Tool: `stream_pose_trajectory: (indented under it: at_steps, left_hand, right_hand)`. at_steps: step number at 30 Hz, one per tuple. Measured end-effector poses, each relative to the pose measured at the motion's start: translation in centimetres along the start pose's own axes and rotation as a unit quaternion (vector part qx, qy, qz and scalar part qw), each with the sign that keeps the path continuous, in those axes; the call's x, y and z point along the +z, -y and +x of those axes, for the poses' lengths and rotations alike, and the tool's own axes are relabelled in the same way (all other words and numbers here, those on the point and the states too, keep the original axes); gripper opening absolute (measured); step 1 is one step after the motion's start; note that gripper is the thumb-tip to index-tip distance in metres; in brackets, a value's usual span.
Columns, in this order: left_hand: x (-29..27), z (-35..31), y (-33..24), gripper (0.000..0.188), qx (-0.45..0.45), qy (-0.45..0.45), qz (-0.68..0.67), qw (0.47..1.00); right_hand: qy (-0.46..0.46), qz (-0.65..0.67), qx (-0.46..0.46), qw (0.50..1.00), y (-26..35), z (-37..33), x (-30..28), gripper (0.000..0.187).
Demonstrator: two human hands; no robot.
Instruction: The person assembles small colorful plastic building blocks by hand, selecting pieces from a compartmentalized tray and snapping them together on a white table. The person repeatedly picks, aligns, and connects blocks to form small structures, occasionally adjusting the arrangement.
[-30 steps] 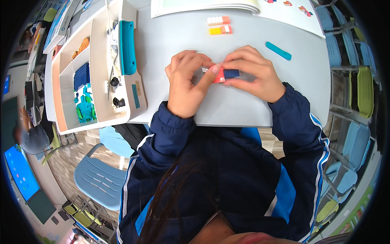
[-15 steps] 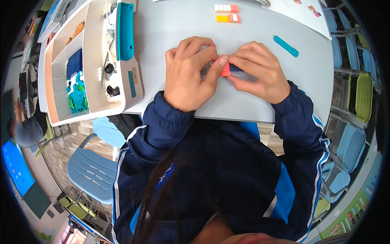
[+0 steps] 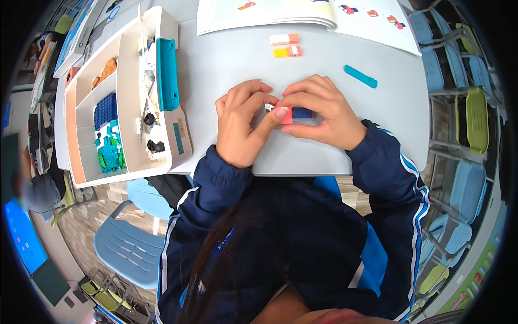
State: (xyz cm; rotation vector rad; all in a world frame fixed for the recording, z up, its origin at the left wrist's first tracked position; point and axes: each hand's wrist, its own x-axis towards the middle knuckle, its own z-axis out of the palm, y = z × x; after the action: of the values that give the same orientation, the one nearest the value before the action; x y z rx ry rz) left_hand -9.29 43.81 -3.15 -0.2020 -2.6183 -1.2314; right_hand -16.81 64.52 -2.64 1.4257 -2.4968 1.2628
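Over the near part of the table, my two hands meet around a small toy-brick assembly. Its coral-red brick lies between my left hand and my right hand. My left thumb presses on the coral brick, with the left fingers curled behind it. My right thumb and fingers close around the other end, where a dark blue brick shows beneath the palm. A bit of white peeks out by the left fingertips. Fingers cover much of the assembly, so its full shape is hidden.
Farther back lie a white-and-coral brick piece and a yellow-and-coral one. A teal bar-shaped tool rests to the right. An open picture booklet spans the far edge. At left stands a compartmented white bin of bricks.
My view has shifted, so the table contents sit lower in the picture and more of the booklet shows. Both hands still hold the assembly, and more of its dark blue brick is visible.
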Motion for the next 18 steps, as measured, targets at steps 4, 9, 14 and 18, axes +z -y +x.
stream_pose_trajectory:
  at_steps: [4, 9, 14, 18]
  left_hand:
    - [0.2, -0.1, -0.1, 0.025, -0.003, -0.005, 0.003, 1.000]
    - [0.5, -0.2, -0.2, 0.020, 0.007, -0.016, 0.016, 1.000]
    - [0.6, 0.0, -0.2, 0.019, 0.010, -0.024, 0.016, 1.000]
    - [0.5, 0.2, -0.5, 0.020, -0.002, -0.022, 0.022, 0.999]
  right_hand:
    - [-0.013, 0.006, 0.026, 1.000, 0.7, 0.1, 0.5, 0.034]
    - [0.012, -0.001, 0.058, 0.998, 1.2, 0.3, 0.5, 0.031]
    - [0.010, 0.015, 0.039, 0.999, 0.8, 0.5, 0.5, 0.030]
    - [0.024, 0.063, 0.070, 0.995, 0.8, 0.7, 0.2, 0.029]
